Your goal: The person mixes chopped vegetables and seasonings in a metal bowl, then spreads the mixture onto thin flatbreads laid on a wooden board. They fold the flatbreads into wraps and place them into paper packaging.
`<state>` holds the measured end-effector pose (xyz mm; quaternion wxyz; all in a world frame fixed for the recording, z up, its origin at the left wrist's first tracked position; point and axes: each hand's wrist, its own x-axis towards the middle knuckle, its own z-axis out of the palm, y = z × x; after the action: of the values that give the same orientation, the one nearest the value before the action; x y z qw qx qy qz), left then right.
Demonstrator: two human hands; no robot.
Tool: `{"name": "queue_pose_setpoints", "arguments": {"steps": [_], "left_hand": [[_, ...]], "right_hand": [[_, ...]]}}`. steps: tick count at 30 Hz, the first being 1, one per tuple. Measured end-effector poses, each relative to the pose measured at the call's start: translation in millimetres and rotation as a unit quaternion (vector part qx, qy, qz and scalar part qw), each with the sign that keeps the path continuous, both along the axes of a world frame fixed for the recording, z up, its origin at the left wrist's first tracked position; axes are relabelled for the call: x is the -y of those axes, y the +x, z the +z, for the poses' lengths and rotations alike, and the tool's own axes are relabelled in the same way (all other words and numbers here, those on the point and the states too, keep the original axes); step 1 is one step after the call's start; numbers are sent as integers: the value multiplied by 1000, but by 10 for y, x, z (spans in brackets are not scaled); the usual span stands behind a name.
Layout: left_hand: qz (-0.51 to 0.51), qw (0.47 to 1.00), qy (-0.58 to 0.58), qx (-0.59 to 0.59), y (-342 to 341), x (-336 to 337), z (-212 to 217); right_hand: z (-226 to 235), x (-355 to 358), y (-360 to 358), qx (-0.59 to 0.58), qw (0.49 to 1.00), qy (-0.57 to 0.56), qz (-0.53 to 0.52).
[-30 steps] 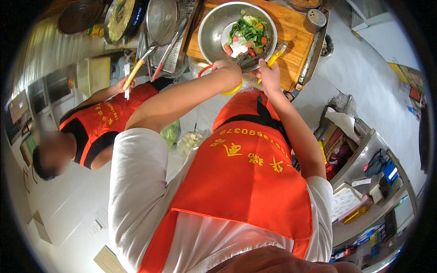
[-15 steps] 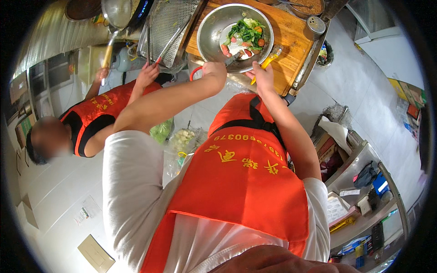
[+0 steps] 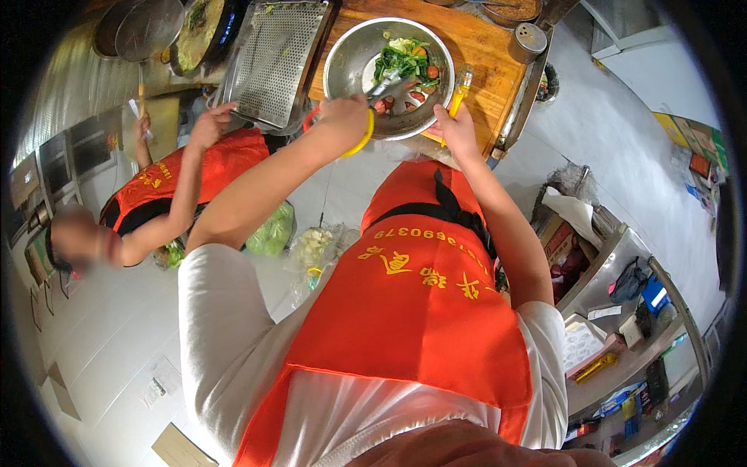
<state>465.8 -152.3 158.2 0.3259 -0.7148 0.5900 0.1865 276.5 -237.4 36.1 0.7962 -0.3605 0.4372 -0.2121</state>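
Note:
A steel mixing bowl on the wooden board holds leafy greens, reddish-orange round pieces and pink slices. My left hand is closed around scissors with one red and one yellow handle. The handles are spread apart, and the blades reach into the bowl over the food. At the bowl's near right rim, my right hand grips a yellow-handled tool with a pale end. Its fingers are also against the rim; how firmly they hold the bowl is hidden.
A perforated metal tray lies left of the board. Farther left, a co-worker holds a long-handled strainer near a pan with food. A shaker stands at the board's right edge. Bagged vegetables are below.
My left hand has opened the scissors, spreading the handles, and moved slightly left. The bowl appears lower and further left. The co-worker's strainer moved left; the tongs over the tray are out of sight.

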Motion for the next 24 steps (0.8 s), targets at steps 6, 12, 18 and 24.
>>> {"name": "queue_pose_setpoints", "arguments": {"steps": [6,12,18,24], "left_hand": [[11,998,-60,-34,-115,92,-690],[10,999,2,-32,223,-164,-255],[-52,998,-36,-28,40,-82,-760],[-23,998,-48,-31,140,-46,-264]], "right_hand": [[27,10,-22,-38,998,-43,27],[-42,-8,-25,-19,999,-29,18],[43,-46,9,-11,999,-30,17],[-23,-60,25,-26,1000,-15,3]]}}
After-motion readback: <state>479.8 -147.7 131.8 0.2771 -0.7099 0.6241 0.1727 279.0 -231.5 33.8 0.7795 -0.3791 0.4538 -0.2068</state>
